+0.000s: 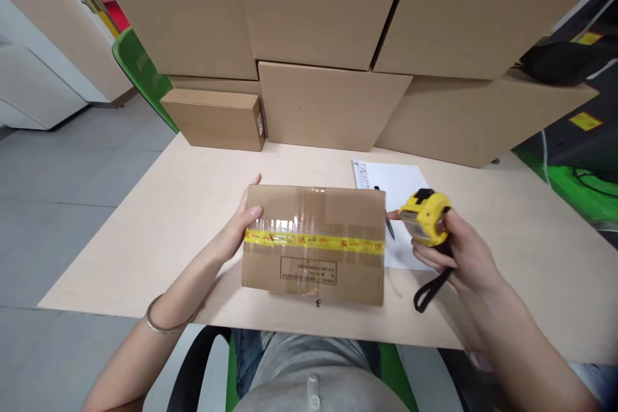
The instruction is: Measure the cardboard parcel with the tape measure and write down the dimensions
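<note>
Cardboard carton (355, 212), probably stiff, light, slick where taped, best held at opposite sides; my left hand (236, 226) grips one edge, my right hand (464, 248) a tape measure (427, 219).

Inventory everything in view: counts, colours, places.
Table: one, pale wood, centre
Taped carton: one, brown and yellow, table's front middle
Tape measure: one, yellow and black, right of carton
Notebook: one, white, partly behind carton
Pen: one, dark, carton's right edge
Flat cardboard box: one, brown, table's back left
Large cardboard boxes: at least five, brown, table's back
Chairs: two, green, back left and bottom
Equipment: count unclear, black and yellow, right
Cabinets: count unclear, white, left
Floor tiles: several, grey, left
Bracelet: one, silvery, lower left
Shirt: one, grey, bottom
Left grip: one, carton's left end
Right grip: one, around tape measure
</note>
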A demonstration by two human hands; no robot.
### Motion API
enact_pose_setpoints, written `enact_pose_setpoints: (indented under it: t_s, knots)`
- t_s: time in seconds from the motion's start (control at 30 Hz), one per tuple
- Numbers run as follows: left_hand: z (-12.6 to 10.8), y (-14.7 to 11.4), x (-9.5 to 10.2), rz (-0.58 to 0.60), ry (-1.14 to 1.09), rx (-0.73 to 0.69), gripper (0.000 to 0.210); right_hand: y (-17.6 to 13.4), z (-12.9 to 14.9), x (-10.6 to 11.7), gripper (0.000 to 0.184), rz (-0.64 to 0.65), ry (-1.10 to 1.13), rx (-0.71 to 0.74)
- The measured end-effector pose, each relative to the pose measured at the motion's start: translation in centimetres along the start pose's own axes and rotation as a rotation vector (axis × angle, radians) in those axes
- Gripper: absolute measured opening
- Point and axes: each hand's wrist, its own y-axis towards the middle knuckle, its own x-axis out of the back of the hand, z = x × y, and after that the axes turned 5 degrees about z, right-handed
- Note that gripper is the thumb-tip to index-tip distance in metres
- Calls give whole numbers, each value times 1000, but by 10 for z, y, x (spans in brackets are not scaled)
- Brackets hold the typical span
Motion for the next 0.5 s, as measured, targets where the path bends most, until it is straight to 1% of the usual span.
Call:
enact_pose_setpoints:
  t_s: [0.07, 0.1, 0.13, 0.2, 0.27, 0.37, 0.43, 0.5]
  knots:
    - [-4, -1, 2, 26, -82, -55, 90, 2, 13, -1, 43, -114, 91, 63]
    - [-5, -2, 1, 39, -67, -110, 94, 4, 20, -2, 40, -170, 114, 97]
    - [-5, -3, 0, 49, -21, -176, 94, 7, 28, -4, 37, -192, 108, 121]
    - [-1, -6, -3, 64, 100, -299, 90, 15, 43, -9, 34, -175, 46, 159]
    - [7, -9, -6, 67, 194, -388, 90, 23, 57, -19, 33, -133, -78, 185]
    - [22, -13, -8, 57, 228, -435, 104, 37, 75, -46, 41, -20, -372, 269]
    - [31, -16, -8, 56, 207, -429, 117, 49, 84, -68, 45, 140, -559, 337]
    - [38, -19, -9, 61, 183, -424, 125, 61, 89, -91, 44, 335, -681, 363]
